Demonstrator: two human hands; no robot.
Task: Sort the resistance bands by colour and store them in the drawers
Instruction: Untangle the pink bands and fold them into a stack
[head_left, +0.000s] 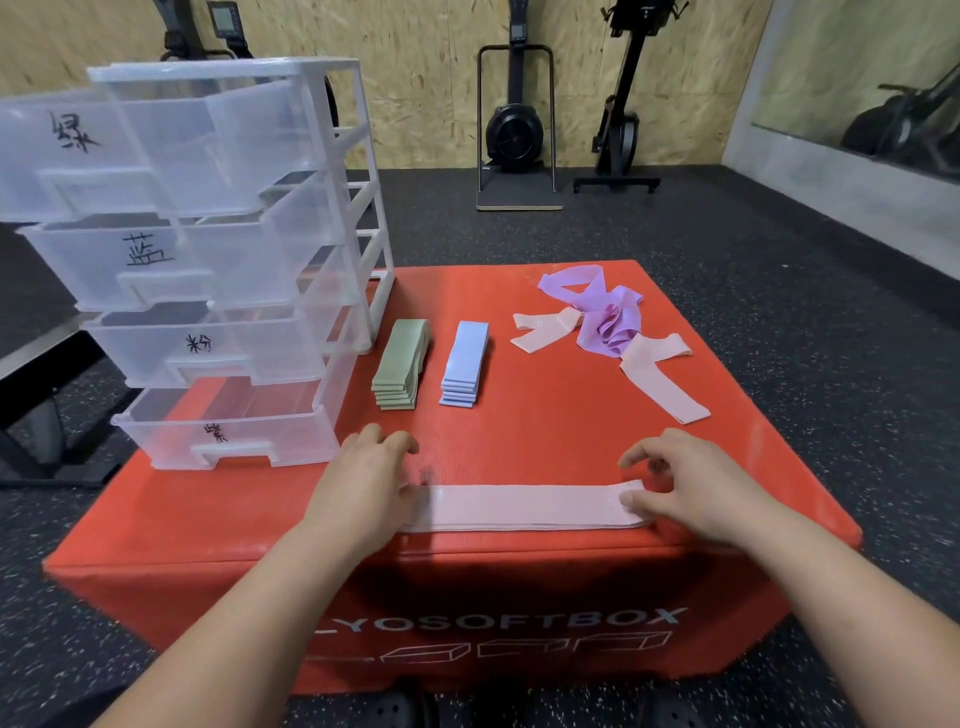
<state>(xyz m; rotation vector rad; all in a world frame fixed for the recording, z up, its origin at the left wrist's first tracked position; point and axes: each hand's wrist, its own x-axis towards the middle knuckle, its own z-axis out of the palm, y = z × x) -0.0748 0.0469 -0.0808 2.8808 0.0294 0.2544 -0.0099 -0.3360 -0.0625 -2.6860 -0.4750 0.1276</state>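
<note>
Your left hand (371, 483) lies palm down on the left end of a pink band (524, 506), fingers loosely bent and pinching nothing. Your right hand (696, 488) is at the band's other end: the thumb tip rests on it, and the other fingers arch above the surface, apart from the thumb. The band lies flat and straight between your hands, along the near edge of the red box (545, 431).

The box's front face carries white capitals that read "LYOSOFTBOX"; your left forearm covers the start of the word. Below the word there are small outline drawings of boxes.

On the box's left part stands a clear plastic drawer unit (358, 208) with four drawers, all pulled out. Each front bears one handwritten black character: the top drawer (104, 182) reads 绿, the second drawer (156, 280) 蓝, the third drawer (223, 364) 粉, and the bottom drawer (244, 447) 紫.

Just right of the unit lies a neat green stack (402, 364) of folded bands, and beside it, not touching, lies a blue stack (466, 361). Toward the far right corner there is a loose heap: purple bands (608, 312) are crumpled over unsorted pink bands (660, 374), one of which trails toward you.

Beyond the box, on the speckled dark floor (779, 312), exercise machines (514, 130) stand against a chipboard wall.
</note>
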